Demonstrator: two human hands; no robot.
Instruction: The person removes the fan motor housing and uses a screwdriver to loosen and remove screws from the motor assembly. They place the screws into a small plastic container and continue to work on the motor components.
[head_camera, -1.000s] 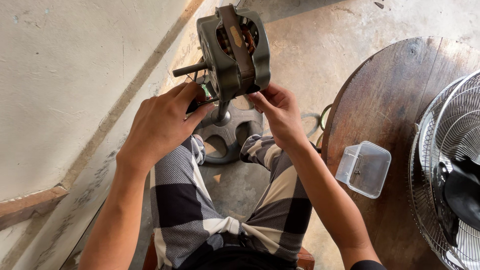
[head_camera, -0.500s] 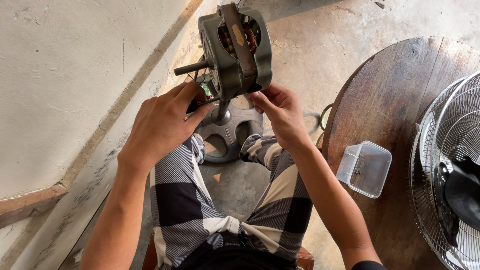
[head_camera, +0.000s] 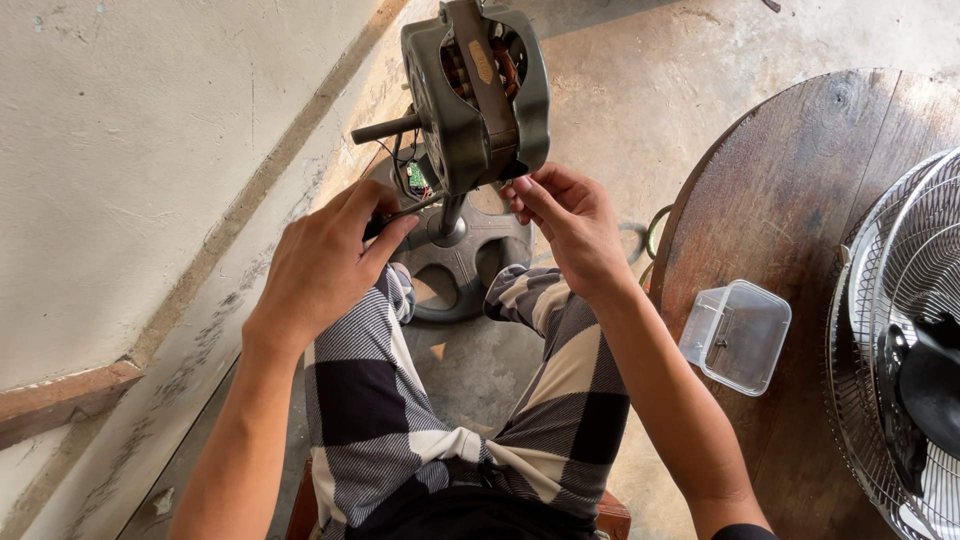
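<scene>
Motor (head_camera: 478, 95), grey, with shaft pointing to 9 o'clock, stands on a post above the round base (head_camera: 470, 255) at 12 o'clock in the view. Left hand (head_camera: 325, 265) is closed around a dark tool (head_camera: 400, 213) aimed at the motor's underside; right hand (head_camera: 570, 225) pinches narrowly at the motor's lower edge, on what cannot be told. At 3 o'clock, a clear tub (head_camera: 737, 335) and a fan grille (head_camera: 905, 340) rest on the wooden table (head_camera: 800, 180).

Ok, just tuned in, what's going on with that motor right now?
A seated person works on a bare fan motor standing on its round base on the floor. The left hand holds a thin dark tool at its underside; the right hand touches its lower edge. A clear plastic container and a fan guard sit on the wooden table.
</scene>
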